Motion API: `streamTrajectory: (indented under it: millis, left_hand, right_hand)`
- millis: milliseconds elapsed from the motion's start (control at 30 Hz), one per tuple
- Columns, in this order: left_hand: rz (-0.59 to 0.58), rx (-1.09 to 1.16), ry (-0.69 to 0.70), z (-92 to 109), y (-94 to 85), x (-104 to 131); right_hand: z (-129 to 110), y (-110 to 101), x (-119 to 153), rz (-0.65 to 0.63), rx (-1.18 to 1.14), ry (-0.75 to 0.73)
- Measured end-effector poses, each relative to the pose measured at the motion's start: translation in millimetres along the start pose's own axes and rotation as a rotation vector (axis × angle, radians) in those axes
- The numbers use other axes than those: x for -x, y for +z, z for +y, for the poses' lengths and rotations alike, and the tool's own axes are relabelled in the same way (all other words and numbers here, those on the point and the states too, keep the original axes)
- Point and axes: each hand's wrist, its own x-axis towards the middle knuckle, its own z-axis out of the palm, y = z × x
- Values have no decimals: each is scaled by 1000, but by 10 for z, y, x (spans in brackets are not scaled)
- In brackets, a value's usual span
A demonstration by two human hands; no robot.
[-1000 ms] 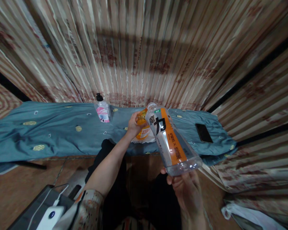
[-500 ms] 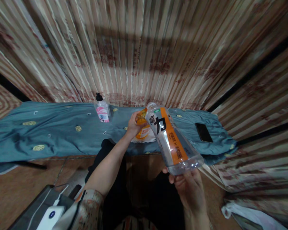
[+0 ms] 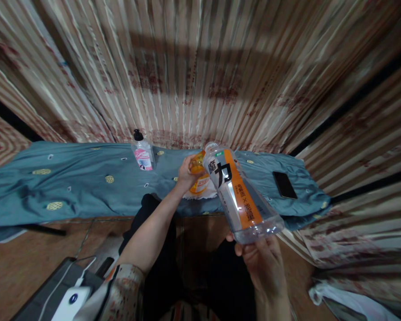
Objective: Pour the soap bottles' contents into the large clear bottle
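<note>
My right hand grips the base of a large clear bottle with an orange and silver label. The bottle is tilted, its uncapped neck up and to the left, beside the top of an orange bottle. My left hand is closed round the upper part of that orange bottle, which stands on a white cloth. The clear bottle's neck hides the opening of the orange one, so I cannot tell whether they touch.
A pump bottle with a pink label stands left on the blue cloth-covered surface. A black phone lies at the right. Striped curtains hang behind. A white power bank with a cable is at lower left, a plastic bag at lower right.
</note>
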Motion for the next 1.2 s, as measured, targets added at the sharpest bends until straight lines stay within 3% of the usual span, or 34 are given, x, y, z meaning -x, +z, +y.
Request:
streamTrajectory:
  millis: [833,1200]
  left_hand:
    - [5,31,-25,12,0,0]
    - [22,9,33,31,-3,4]
  right_hand:
    - [4,3,2,-31,-35,16]
    - [3,7,2,-39,-35,6]
